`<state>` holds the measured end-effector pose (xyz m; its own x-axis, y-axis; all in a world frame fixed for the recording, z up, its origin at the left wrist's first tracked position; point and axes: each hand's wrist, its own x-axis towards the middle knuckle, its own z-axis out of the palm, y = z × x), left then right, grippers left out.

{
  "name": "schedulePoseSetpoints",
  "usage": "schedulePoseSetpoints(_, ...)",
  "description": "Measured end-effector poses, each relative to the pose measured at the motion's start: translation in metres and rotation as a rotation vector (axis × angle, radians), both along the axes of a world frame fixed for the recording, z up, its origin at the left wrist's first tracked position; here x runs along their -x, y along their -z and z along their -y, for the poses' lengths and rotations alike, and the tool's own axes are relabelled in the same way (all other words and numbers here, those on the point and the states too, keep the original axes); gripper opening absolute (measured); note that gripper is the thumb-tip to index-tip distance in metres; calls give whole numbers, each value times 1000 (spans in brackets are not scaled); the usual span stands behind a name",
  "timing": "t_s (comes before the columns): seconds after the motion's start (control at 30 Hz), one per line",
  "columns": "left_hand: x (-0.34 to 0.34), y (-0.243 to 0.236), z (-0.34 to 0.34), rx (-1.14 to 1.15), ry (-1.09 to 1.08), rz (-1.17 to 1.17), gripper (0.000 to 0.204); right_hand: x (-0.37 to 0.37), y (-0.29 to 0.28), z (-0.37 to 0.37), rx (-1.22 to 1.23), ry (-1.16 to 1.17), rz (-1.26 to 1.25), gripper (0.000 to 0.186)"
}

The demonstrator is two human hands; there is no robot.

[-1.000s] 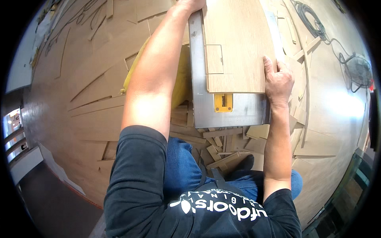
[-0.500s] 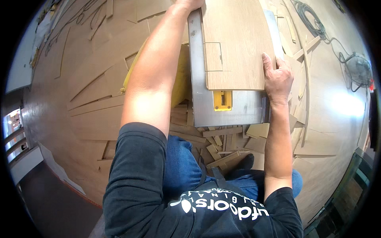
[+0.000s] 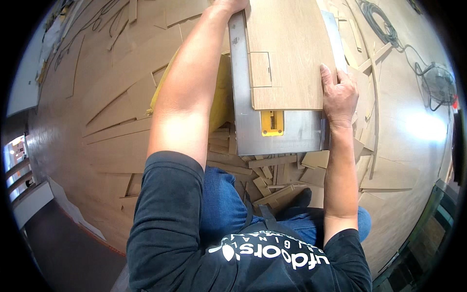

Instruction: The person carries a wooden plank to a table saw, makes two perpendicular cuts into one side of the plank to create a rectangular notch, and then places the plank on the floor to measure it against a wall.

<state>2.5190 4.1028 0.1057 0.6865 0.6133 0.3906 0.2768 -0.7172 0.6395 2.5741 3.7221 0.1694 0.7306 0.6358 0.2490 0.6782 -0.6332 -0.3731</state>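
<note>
Clasping the right edge of a wood-look plank (image 3: 292, 63), the right hand (image 3: 339, 95) lays its thumb on top, fingers bent along the side. Cut off by the picture's upper edge, the left hand (image 3: 232, 4) is at the plank's left edge near the far end of the metal table (image 3: 287, 145); how tightly it holds cannot be told. The plank lies flat on that table, and dark lines mark a small rectangle at its left edge. Bare grey metal shows at the table's near end, around a yellow slotted insert (image 3: 272, 123) partly covered by the plank.

Just left of the table, partly behind the forearm, is something yellow (image 3: 224, 92). Scattered offcuts (image 3: 273, 162) litter the floor on its near side. Thin brownish sheets cover the floor (image 3: 97, 160) to the table's left and right, some gapped or overlapping. Well to its right lie a coiled dark cable (image 3: 377, 24) and a rounded device (image 3: 438, 85), with bright glare on the floor just nearer than the device.
</note>
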Motion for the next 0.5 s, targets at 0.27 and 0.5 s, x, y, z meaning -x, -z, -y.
schedulePoseSetpoints(0.27, 7, 3, -5, -112, 76, -28, 39, 0, 4, -1, 32, -5, 20, 65)
schedulePoseSetpoints(0.5, 4, 34, -43, -345, 34, -118, 42, 5, 3, -7, 11, -17, -3, 66)
